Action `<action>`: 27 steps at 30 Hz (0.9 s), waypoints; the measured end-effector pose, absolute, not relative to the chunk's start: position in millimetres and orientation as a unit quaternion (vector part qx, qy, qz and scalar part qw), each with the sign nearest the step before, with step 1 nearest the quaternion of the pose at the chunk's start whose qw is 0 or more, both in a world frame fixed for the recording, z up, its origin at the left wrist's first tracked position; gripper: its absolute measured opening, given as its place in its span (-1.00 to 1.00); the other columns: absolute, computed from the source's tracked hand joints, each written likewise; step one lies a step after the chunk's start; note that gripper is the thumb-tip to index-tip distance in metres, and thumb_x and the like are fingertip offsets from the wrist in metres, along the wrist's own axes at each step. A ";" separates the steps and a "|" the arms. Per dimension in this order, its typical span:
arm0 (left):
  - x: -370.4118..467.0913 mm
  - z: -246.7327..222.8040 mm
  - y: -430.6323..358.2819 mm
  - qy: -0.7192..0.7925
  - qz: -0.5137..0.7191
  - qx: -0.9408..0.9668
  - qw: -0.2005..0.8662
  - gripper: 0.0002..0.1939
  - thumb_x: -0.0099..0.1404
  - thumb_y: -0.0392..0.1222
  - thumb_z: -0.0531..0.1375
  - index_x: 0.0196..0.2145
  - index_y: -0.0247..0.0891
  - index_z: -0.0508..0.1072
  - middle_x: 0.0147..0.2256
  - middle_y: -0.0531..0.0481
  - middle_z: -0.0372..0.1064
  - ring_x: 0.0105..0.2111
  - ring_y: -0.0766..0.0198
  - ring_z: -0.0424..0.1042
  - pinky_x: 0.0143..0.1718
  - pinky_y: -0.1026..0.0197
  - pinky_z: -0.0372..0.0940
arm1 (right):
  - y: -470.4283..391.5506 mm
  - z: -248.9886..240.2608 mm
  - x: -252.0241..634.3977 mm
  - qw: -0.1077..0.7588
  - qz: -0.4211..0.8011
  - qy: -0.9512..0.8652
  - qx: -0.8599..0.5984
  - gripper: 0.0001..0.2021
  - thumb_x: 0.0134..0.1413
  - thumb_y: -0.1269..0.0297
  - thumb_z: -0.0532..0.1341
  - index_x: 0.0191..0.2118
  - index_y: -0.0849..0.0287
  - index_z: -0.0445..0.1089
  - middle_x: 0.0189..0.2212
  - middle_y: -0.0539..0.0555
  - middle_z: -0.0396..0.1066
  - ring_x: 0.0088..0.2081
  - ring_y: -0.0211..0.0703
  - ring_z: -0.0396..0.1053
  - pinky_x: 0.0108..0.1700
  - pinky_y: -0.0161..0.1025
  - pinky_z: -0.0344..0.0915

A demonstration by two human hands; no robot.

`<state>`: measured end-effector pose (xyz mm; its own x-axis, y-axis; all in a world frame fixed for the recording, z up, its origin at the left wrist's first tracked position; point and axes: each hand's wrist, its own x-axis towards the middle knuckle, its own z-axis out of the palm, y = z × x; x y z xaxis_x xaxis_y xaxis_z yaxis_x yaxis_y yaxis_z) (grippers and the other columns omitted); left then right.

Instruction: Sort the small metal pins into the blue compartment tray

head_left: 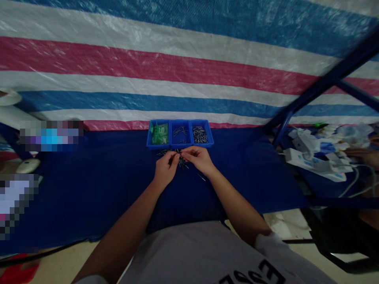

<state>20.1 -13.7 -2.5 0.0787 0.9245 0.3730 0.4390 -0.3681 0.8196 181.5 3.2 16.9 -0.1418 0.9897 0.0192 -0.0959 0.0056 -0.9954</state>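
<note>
Over the blue tabletop, my left hand and my right hand meet fingertip to fingertip, both pinched closed. Whatever lies between the fingers is too small to make out. Under and around the fingertips is a loose pile of thin, dark metal pins. A single pin lies apart, near my right wrist. Just behind my hands stands a blue three-compartment tray. Its left compartment holds green plastic packets, the middle a few thin pins, the right a dense heap of short metal pins.
A striped tarp hangs behind the blue table. To the right are a dark metal frame, a white power strip with cables, and part of another person's hand. Blurred-out screens sit at the left.
</note>
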 end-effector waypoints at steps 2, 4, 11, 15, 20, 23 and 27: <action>20.0 -2.2 -13.6 0.499 0.460 0.685 0.265 -0.75 0.35 -0.06 0.08 -0.30 -0.25 0.46 -0.50 0.08 0.40 -0.51 0.36 0.38 -0.41 0.31 0.25 | 3.0 17.9 181.5 0.490 0.555 -0.513 -0.435 -0.78 -0.16 0.18 0.41 -0.35 0.16 0.54 -0.49 -0.01 0.49 -0.51 -0.32 0.35 -0.40 -0.31 0.31; 19.9 -2.3 -13.5 0.503 0.457 0.684 0.267 -0.74 0.36 -0.05 0.07 -0.31 -0.25 0.46 -0.51 0.08 0.40 -0.52 0.36 0.38 -0.43 0.32 0.24 | 2.8 18.7 181.4 0.489 0.557 -0.511 -0.435 -0.77 -0.16 0.17 0.41 -0.35 0.17 0.54 -0.48 0.00 0.49 -0.50 -0.31 0.35 -0.39 -0.30 0.32; 19.1 -0.5 -13.6 0.506 0.448 0.688 0.263 -0.70 0.37 -0.04 0.05 -0.36 -0.26 0.45 -0.54 0.08 0.38 -0.53 0.37 0.36 -0.45 0.32 0.22 | 2.0 19.9 181.0 0.485 0.558 -0.512 -0.437 -0.77 -0.17 0.16 0.41 -0.35 0.16 0.54 -0.48 -0.01 0.49 -0.50 -0.32 0.36 -0.38 -0.30 0.34; 19.3 0.3 -14.2 0.511 0.446 0.685 0.268 -0.70 0.37 -0.03 0.04 -0.35 -0.25 0.45 -0.56 0.09 0.37 -0.55 0.36 0.36 -0.46 0.32 0.22 | 2.0 21.5 181.4 0.484 0.561 -0.511 -0.436 -0.76 -0.18 0.14 0.41 -0.36 0.16 0.54 -0.49 0.00 0.49 -0.51 -0.31 0.35 -0.38 -0.29 0.34; 19.8 0.2 -14.5 0.510 0.445 0.682 0.277 -0.70 0.38 -0.04 0.03 -0.36 -0.26 0.45 -0.56 0.08 0.37 -0.55 0.36 0.36 -0.46 0.32 0.22 | 2.8 23.8 184.2 0.485 0.555 -0.510 -0.444 -0.76 -0.18 0.16 0.41 -0.35 0.18 0.53 -0.50 0.00 0.48 -0.50 -0.31 0.36 -0.37 -0.29 0.33; 19.9 -0.5 -14.4 0.512 0.442 0.684 0.273 -0.70 0.38 -0.04 0.03 -0.36 -0.25 0.44 -0.55 0.09 0.37 -0.55 0.37 0.35 -0.46 0.32 0.21 | 3.4 23.9 185.6 0.487 0.549 -0.511 -0.448 -0.78 -0.16 0.19 0.41 -0.35 0.17 0.53 -0.49 0.00 0.49 -0.50 -0.31 0.36 -0.37 -0.30 0.33; 19.7 -1.4 -14.6 0.511 0.443 0.683 0.277 -0.70 0.38 -0.04 0.03 -0.35 -0.25 0.44 -0.55 0.09 0.36 -0.55 0.37 0.36 -0.46 0.32 0.21 | 3.9 23.0 185.6 0.488 0.551 -0.509 -0.447 -0.79 -0.16 0.20 0.41 -0.35 0.17 0.53 -0.49 0.00 0.49 -0.51 -0.32 0.36 -0.37 -0.30 0.32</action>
